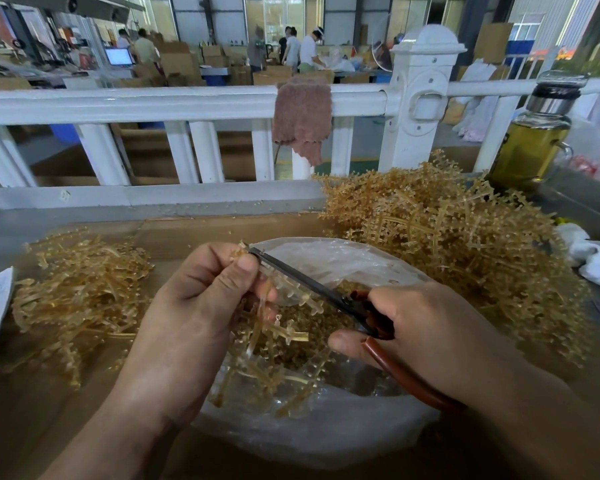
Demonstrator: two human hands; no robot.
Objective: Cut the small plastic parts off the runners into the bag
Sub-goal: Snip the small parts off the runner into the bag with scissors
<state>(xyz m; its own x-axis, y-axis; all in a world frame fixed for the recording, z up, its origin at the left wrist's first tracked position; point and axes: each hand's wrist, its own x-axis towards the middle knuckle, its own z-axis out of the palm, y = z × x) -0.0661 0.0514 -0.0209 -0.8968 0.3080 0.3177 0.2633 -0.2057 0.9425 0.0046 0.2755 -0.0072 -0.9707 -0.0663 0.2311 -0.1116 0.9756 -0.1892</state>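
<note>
Nearest, my left grip (201,306) pinches a runner (284,332) over the bag (326,441); my right grip (430,334) clamps the scissors (302,277). Brown table (174,233), white railing (153,102), workshop beyond.

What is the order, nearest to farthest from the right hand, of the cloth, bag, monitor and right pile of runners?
1. Bag, directly under the right hand.
2. Right pile, just behind and to its right.
3. Cloth, hung on the rail beyond.
4. Monitor, far back left.
</note>
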